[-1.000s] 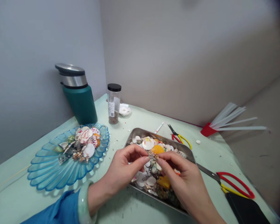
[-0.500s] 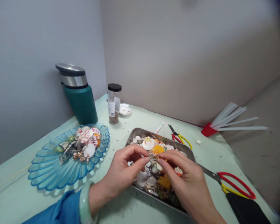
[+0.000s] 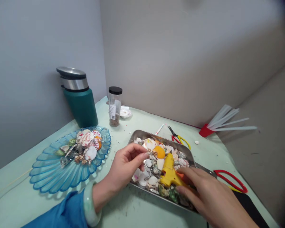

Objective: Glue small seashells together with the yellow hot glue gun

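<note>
My left hand (image 3: pixel 127 164) is closed in a pinch above the metal tray (image 3: pixel 191 155), holding a small brown-and-white spiral shell (image 3: pixel 151 153) at the fingertips. My right hand (image 3: pixel 204 186) is over the tray's right side, thumb and fingers on either side of the handle of a yellow hot glue gun (image 3: pixel 169 172). That gun lies on top of the mixed seashells (image 3: pixel 153 180) filling the tray. Part of its handle is hidden by the right hand. An orange shell (image 3: pixel 159 152) lies just right of the pinched shell.
At left is a blue scalloped plate (image 3: pixel 49 177) with a cluster of shells. Behind stand a green bottle (image 3: pixel 82 106) and a clear jar (image 3: pixel 114 107). Pliers (image 3: pixel 180 138), a marker (image 3: pixel 159 129), red-handled scissors (image 3: pixel 230 180) and a red cup (image 3: pixel 205 130) of glue sticks surround the tray.
My right hand has left the small shell and moved right and down to the glue gun's handle. My left hand stays nearly in place with the shell. The view has shifted slightly.
</note>
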`<state>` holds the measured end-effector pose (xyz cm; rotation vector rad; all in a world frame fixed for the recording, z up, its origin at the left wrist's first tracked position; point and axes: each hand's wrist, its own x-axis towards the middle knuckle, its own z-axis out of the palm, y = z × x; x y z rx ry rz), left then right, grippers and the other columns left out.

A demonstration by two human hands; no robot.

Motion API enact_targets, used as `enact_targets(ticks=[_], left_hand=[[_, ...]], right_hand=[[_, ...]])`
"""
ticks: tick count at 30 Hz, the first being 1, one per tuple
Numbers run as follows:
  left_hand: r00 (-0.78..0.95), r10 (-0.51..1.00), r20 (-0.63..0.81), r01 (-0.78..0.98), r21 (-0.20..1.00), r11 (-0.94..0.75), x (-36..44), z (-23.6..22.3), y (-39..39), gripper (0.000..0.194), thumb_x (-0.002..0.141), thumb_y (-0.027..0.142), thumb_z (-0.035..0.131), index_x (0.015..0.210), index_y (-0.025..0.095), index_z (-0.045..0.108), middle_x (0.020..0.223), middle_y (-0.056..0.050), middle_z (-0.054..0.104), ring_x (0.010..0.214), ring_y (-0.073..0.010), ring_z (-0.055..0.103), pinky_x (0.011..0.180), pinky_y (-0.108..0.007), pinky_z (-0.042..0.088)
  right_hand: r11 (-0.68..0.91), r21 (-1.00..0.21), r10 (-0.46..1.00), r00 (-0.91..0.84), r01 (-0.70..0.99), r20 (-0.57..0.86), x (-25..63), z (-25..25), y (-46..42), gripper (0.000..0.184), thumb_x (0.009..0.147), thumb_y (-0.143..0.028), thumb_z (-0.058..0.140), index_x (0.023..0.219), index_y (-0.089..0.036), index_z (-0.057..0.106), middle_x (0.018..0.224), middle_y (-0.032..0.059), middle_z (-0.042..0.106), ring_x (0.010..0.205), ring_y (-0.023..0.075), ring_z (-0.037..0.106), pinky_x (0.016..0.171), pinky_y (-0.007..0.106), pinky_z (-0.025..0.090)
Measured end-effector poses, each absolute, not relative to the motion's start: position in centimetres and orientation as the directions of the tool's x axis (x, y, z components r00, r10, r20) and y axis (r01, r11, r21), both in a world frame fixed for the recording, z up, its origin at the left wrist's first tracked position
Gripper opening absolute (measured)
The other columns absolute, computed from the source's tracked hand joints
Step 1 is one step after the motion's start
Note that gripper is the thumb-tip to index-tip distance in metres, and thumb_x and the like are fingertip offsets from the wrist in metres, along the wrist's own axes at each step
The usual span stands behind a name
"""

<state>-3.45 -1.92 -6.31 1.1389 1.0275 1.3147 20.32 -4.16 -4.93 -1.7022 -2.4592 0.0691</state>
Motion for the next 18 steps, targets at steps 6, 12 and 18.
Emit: enact_targets(ticks=[6, 12, 18], left_hand=[[0.022, 0.995, 0.101, -0.192, 0.977, -0.095, -3.5, -6.1, -1.8, 0.011, 0.077, 0.024, 0.066, 0.079, 0.015, 0.060, 0.053, 0.006, 0.056, 0.046, -0.0068, 0.054, 0.047, -0.017, 0.040], [0.007, 0.994, 0.106, -0.227, 0.969, -0.102, -3.5, -6.5, -1.8, 0.013, 0.077, 0.025, 0.067, 0.078, 0.015, 0.060, 0.053, 0.007, 0.056, 0.045, -0.0066, 0.053, 0.048, -0.018, 0.040], [-0.008, 0.995, 0.096, -0.225, 0.970, -0.095, -3.5, -6.5, -1.7, 0.013, 0.076, 0.026, 0.068, 0.077, 0.015, 0.061, 0.053, 0.006, 0.056, 0.044, -0.0074, 0.053, 0.047, -0.019, 0.040]], right_hand=[[0.311, -0.052, 0.947, -0.304, 0.949, 0.107, 20.7, -6.5, -5.4, 0.034, 0.081, -0.028, 0.056, 0.114, -0.023, 0.062, 0.099, 0.0118, 0.073, 0.079, 0.0320, 0.070, 0.065, 0.045, 0.056], [0.232, -0.657, 0.966, -0.090, 0.717, 0.243, 21.8, -4.0, -5.3, 0.037, 0.084, -0.045, 0.055, 0.116, -0.026, 0.060, 0.103, 0.0098, 0.072, 0.086, 0.0274, 0.069, 0.069, 0.035, 0.057], [0.083, -0.996, 0.995, -0.057, -0.017, 0.084, 18.9, -2.2, -4.9, 0.027, 0.082, -0.051, 0.056, 0.084, -0.025, 0.061, 0.074, 0.0042, 0.057, 0.060, 0.0189, 0.055, 0.052, 0.032, 0.052]])
